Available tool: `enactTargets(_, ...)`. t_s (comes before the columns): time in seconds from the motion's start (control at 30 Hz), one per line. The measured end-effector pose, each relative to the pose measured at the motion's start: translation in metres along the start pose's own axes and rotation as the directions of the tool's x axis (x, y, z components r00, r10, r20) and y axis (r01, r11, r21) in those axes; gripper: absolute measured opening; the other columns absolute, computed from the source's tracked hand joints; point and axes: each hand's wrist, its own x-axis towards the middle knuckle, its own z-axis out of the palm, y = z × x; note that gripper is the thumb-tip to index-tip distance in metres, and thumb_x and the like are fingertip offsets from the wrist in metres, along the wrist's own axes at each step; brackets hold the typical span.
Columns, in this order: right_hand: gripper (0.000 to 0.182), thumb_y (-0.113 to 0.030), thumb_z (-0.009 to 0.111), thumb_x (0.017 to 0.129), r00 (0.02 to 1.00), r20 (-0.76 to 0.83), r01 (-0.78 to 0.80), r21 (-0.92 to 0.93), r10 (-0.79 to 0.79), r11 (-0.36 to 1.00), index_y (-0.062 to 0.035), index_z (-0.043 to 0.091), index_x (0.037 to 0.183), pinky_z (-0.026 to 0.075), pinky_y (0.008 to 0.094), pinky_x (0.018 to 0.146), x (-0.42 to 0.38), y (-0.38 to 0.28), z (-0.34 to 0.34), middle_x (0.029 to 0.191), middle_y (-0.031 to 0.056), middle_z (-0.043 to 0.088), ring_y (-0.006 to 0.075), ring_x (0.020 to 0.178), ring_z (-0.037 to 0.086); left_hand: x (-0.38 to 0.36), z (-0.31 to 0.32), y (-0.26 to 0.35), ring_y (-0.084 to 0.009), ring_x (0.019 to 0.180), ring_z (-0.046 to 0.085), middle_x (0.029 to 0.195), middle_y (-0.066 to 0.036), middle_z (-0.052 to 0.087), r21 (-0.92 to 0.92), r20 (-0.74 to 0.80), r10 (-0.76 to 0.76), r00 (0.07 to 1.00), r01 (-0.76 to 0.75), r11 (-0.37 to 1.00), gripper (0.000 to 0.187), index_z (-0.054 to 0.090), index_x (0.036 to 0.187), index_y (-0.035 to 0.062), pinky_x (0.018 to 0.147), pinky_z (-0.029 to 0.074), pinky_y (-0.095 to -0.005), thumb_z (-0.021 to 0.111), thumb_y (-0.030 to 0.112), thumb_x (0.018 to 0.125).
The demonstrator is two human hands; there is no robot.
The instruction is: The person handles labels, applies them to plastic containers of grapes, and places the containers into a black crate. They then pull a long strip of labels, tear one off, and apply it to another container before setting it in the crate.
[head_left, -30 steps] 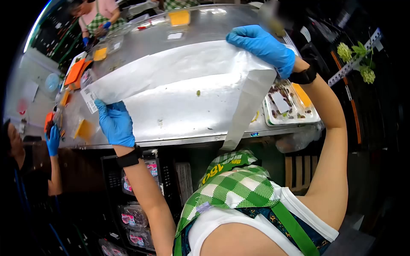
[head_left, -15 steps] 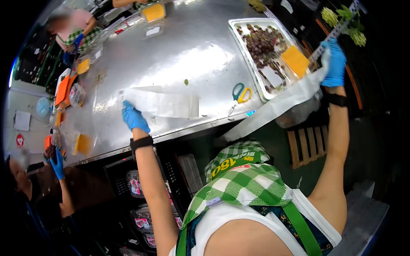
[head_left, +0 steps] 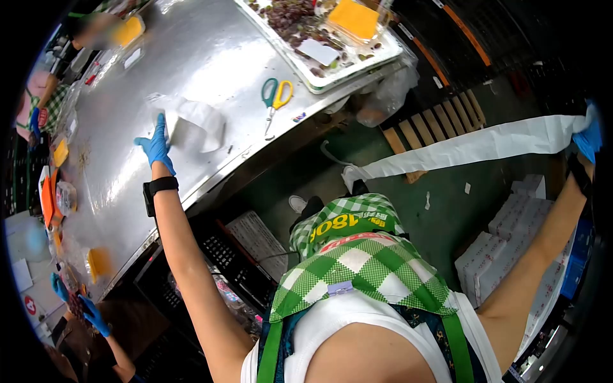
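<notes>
My left hand [head_left: 155, 145], in a blue glove, has its fingers spread at the metal table, beside a crumpled white sheet [head_left: 198, 121]. My right hand [head_left: 589, 135], also gloved in blue, is closed on the end of a long white strip [head_left: 472, 149] at the far right. The strip stretches across above the floor toward my shoes. Scissors with green and yellow handles [head_left: 276, 99] lie on the table to the right of the sheet.
A white tray of grapes [head_left: 332, 82] sits at the table edge, with a yellow-labelled clear box on it. A wooden pallet [head_left: 440, 127] and white boxes [head_left: 491, 255] stand on the right. Black crates are under the table. Co-workers are along the left side.
My right hand has swung away from the tray to the far right, pulling the strip along. The view has turned right. The sheet by my left hand has crumpled.
</notes>
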Motion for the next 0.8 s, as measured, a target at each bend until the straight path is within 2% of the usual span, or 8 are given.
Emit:
enactTargets(0.1,0.048,-0.039,0.03,0.087,0.968,-0.005,0.237,-0.292,-0.25,0.927,-0.0015,0.048,0.065,0.042,0.0328,0.042,0.001,0.062,0.021,0.051,0.0091,0.051,0.0218,0.045,0.048,-0.068,0.037,0.017,-0.0314,0.114,0.033,0.134,-0.022,0.012,0.558,-0.494,0.548,0.675,-0.237,0.796,0.106,0.003,0.131,-0.0023,0.093,0.031,-0.0386,0.069,0.045,0.063)
enactTargets(0.17,0.039,-0.035,0.032,0.086,0.941,0.203,0.222,0.238,-0.272,0.946,-0.0031,0.048,0.07,0.039,0.0295,0.041,-0.01,0.051,-0.013,0.046,0.0035,0.044,0.0174,0.041,0.042,-0.159,0.077,0.025,-0.0294,0.117,0.029,0.132,-0.022,0.018,0.578,-0.338,0.838,0.428,-0.608,0.544,0.098,0.012,0.129,-0.0039,0.097,0.025,-0.0376,0.071,0.037,0.063)
enactTargets(0.2,0.034,-0.032,0.033,0.085,0.912,0.261,0.21,0.366,-0.317,0.906,-0.0037,0.048,0.072,0.038,0.028,0.041,-0.011,0.047,-0.018,0.046,0.0015,0.041,0.0156,0.04,0.04,-0.21,0.116,0.03,-0.0304,0.114,0.031,0.125,-0.022,0.027,0.059,-0.243,0.769,0.592,-0.782,0.621,0.093,0.018,0.126,-0.0034,0.096,0.025,-0.0388,0.073,0.033,0.061)
enactTargets(0.27,0.025,-0.024,0.036,0.082,0.881,0.179,0.43,0.078,-0.437,0.899,-0.0043,0.048,0.074,0.034,0.0262,0.043,-0.007,0.067,0.0,0.05,0.0009,0.04,0.0134,0.045,0.04,-0.316,0.183,0.023,-0.0314,0.117,0.029,0.126,-0.022,0.029,-0.061,0.498,0.713,0.493,-0.801,0.596,0.097,0.023,0.126,-0.0032,0.098,0.023,-0.0383,0.074,0.038,0.055)
enactTargets(0.37,0.015,-0.019,0.04,0.078,0.87,0.187,0.484,-0.155,-0.455,0.861,-0.0049,0.046,0.08,0.033,0.0254,0.048,-0.017,0.122,-0.002,0.059,0.0011,0.039,0.0127,0.053,0.039,-0.428,0.314,-0.044,-0.0373,0.125,0.013,0.134,-0.022,0.016,-0.386,0.68,0.719,0.148,-0.761,0.521,0.117,0.006,0.131,-0.0017,0.101,0.015,-0.0406,0.076,0.042,0.048)
enactTargets(0.5,0.02,-0.015,0.046,0.073,0.94,0.298,0.258,-0.305,-0.166,0.916,-0.0054,0.042,0.09,0.033,0.0259,0.056,-0.088,0.245,-0.078,0.072,0.002,0.038,0.0134,0.064,0.039,-0.512,0.413,-0.066,-0.0383,0.104,0.043,0.114,-0.021,0.046,-0.056,0.983,0.163,0.08,-0.722,0.69,0.098,0.017,0.132,0.0099,0.092,0.03,-0.0406,0.071,0.037,0.055)
enactTargets(0.63,0.036,-0.012,0.053,0.067,0.852,0.355,-0.208,-0.445,0.385,0.871,-0.0059,0.038,0.1,0.034,0.0264,0.064,-0.201,0.336,-0.208,0.085,0.0029,0.038,0.014,0.075,0.039,-0.518,0.476,-0.121,-0.0282,0.08,0.057,0.09,-0.017,0.059,-0.195,0.964,0.262,-0.051,-0.805,0.56,0.03,0.061,0.089,0.0066,0.072,0.046,-0.0342,0.06,0.023,0.064)
enactTargets(0.8,0.059,-0.007,0.06,0.061,0.428,0.533,-0.677,-0.345,0.729,0.65,-0.0066,0.033,0.113,0.034,0.027,0.074,-0.295,0.323,-0.23,0.102,0.0041,0.037,0.0149,0.089,0.039,-0.451,0.474,-0.032,-0.0268,0.068,0.059,0.079,-0.01,0.06,0.147,0.885,0.412,0.22,-0.969,0.201,0.014,0.058,0.08,0.0057,0.063,0.047,-0.0338,0.055,0.008,0.067)
